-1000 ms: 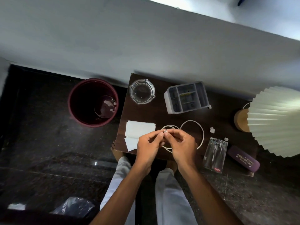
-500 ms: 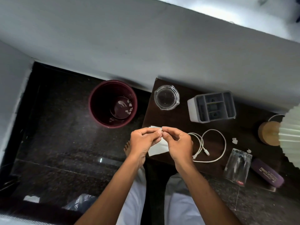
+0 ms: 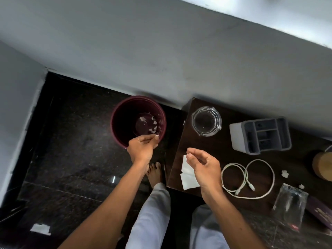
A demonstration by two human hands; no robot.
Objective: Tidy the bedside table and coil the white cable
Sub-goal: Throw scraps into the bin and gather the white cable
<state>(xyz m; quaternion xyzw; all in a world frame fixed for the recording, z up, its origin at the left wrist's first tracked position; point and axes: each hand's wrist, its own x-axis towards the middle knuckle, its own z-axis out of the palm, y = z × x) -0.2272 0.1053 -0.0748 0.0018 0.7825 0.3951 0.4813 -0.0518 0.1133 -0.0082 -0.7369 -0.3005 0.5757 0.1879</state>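
Note:
The white cable (image 3: 246,174) lies in loose loops on the dark wooden bedside table (image 3: 215,150), right of my right hand. Over the table's left edge, my right hand (image 3: 203,164) hovers above two white paper pieces (image 3: 186,181), thumb and forefinger pinched, nothing visible between them. Off the table, my left hand (image 3: 142,148) reaches over the near rim of the maroon bin (image 3: 115,126) with fingertips pinched; I cannot tell whether they hold anything. Small white scraps (image 3: 284,173) lie near the cable.
At the back of the table stand a glass ashtray (image 3: 206,121) and a grey divided organiser (image 3: 260,135). A wooden lamp base (image 3: 323,166), a clear plastic packet (image 3: 289,205) and a purple case (image 3: 319,212) sit at the right. Paper (image 3: 40,229) lies on the floor.
My hands were pinched together over the table's front edge. They have parted: the left has swung left over the bin, the right stays above the papers. The view has shifted left.

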